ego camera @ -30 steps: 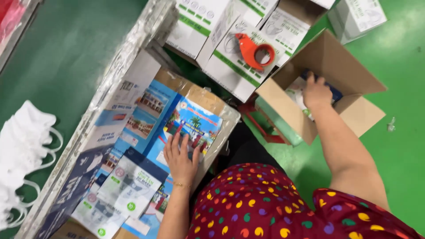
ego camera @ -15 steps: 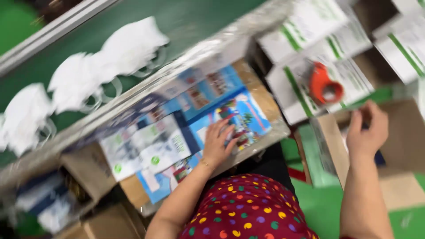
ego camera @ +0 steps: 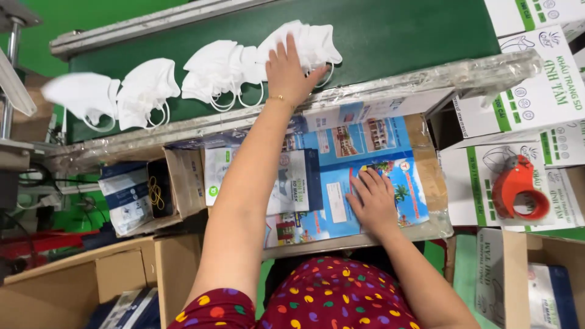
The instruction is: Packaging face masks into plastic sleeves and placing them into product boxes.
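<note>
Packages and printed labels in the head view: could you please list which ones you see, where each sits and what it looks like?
Blue printed sheet: flat on the work surface under the right hand, blue with small colourful pictures.
White pouch: beside the left arm, rectangular, white with dark blue edge.
White cartons: stacked at right, white with green stripes.
Tape dispenser: orange-red, lying on a carton.
Left hand: on the white masks.
</note>
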